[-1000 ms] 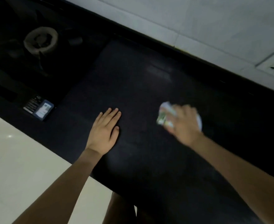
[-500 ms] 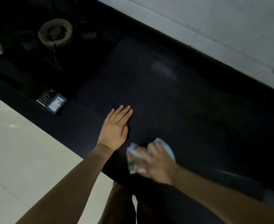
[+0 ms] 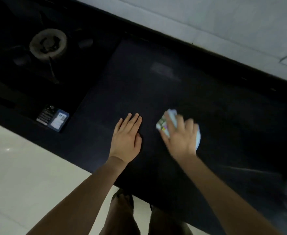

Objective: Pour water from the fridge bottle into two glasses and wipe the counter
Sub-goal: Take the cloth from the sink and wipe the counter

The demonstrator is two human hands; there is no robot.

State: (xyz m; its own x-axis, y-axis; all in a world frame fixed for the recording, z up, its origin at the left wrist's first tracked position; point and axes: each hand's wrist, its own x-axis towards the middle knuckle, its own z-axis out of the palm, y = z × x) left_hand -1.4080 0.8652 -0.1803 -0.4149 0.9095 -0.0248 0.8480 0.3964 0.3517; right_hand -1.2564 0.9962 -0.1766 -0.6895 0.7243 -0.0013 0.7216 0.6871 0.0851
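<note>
Dim, grainy kitchen scene; the dark counter (image 3: 139,92) swallows detail, pale floor (image 3: 20,167) carries a small glare spot, the right hand (image 3: 181,138) is motion-blurred

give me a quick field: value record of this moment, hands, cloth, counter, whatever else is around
left hand: left hand rests flat on the counter, fingers straight and together
right hand: right hand grips the cloth, motion-blurred
cloth: pale crumpled cloth with coloured print, pressed on the counter right of the left hand
counter: dark counter, a faint pale sheen near its back
stove: burner at far left
label: sticker on the stove's near edge
wall: pale tiles behind
bottle, glasses: not in view
</note>
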